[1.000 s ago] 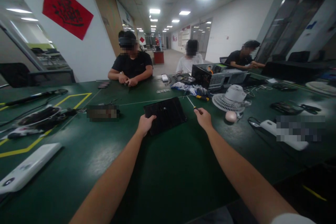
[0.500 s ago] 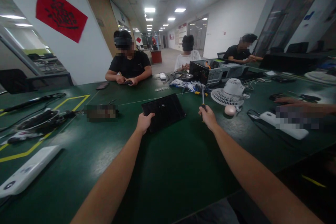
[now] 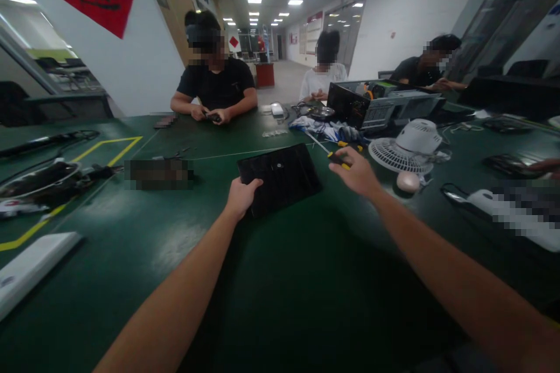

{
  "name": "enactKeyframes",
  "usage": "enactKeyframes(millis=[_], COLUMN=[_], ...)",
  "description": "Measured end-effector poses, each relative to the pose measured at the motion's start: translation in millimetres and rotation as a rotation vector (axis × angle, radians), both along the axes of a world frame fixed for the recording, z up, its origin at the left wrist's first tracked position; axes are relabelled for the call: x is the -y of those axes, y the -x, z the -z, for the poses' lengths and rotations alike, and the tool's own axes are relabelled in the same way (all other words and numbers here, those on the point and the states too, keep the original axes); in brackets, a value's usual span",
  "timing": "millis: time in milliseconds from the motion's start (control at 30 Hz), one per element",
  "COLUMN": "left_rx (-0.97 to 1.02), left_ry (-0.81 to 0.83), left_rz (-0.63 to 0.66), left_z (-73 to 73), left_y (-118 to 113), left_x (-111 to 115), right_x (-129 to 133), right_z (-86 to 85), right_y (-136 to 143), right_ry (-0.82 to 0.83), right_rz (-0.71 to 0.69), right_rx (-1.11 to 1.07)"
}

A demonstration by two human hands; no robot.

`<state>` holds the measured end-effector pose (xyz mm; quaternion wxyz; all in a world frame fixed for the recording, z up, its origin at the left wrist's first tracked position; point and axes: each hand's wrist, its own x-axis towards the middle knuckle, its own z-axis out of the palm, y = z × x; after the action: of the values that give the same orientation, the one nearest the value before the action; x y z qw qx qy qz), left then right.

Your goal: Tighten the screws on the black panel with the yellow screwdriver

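Observation:
A flat black panel (image 3: 284, 178) with a small bright spot near its upper middle is held at its left edge by my left hand (image 3: 245, 195), thumb on top. To its right, my right hand (image 3: 356, 170) is closed on the black and yellow handle of a screwdriver (image 3: 319, 144). Its shaft slants up and to the left, the tip near a blue and white cloth (image 3: 328, 127). Another yellow and black tool (image 3: 350, 145) lies just behind my right hand.
A white fan (image 3: 413, 143) and a pinkish round object (image 3: 408, 182) are right of my right hand. Behind stands an open computer case (image 3: 367, 108). Power strips lie at both sides, cables at left. Other people sit across the green table (image 3: 175, 245); a hand (image 3: 545, 168) shows far right.
The screwdriver has swung from nearly upright to slanting left, and my right hand has turned with it. My left hand still holds the panel. The camera view has shifted downward.

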<state>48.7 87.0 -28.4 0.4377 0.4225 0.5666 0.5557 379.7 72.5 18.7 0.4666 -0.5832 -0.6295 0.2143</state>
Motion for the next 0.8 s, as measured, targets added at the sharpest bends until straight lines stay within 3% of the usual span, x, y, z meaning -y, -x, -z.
enactKeyframes(millis=[100, 167, 233, 300, 400, 633, 800], left_rx=[-0.010, -0.040, -0.055, -0.055, -0.047, -0.041, -0.052], left_ry=[-0.008, -0.005, 0.001, 0.008, 0.014, 0.035, 0.047], left_rz=[0.025, 0.032, 0.042, 0.041, 0.029, 0.002, -0.019], left_z=[0.6, 1.1, 1.1, 0.4, -1.3, -1.2, 1.1], left_y=[1, 2, 3, 3, 1, -1, 1], left_x=[1, 2, 2, 4, 6, 7, 6], right_x=[-2, 2, 8, 13, 14, -6, -9], right_z=[-57.7, -93.8, -121.7, -138.8, -146.0, -133.3, -133.2], right_y=[9, 16, 23, 27, 27, 20, 24], right_ry=[-0.165, -0.172, -0.176, -0.201, -0.215, -0.135, -0.086], right_rz=[-0.233, -0.337, -0.381, -0.375, -0.319, -0.314, -0.322], right_rx=[0.316, 0.512, 0.648, 0.727, 0.801, 0.854, 0.847])
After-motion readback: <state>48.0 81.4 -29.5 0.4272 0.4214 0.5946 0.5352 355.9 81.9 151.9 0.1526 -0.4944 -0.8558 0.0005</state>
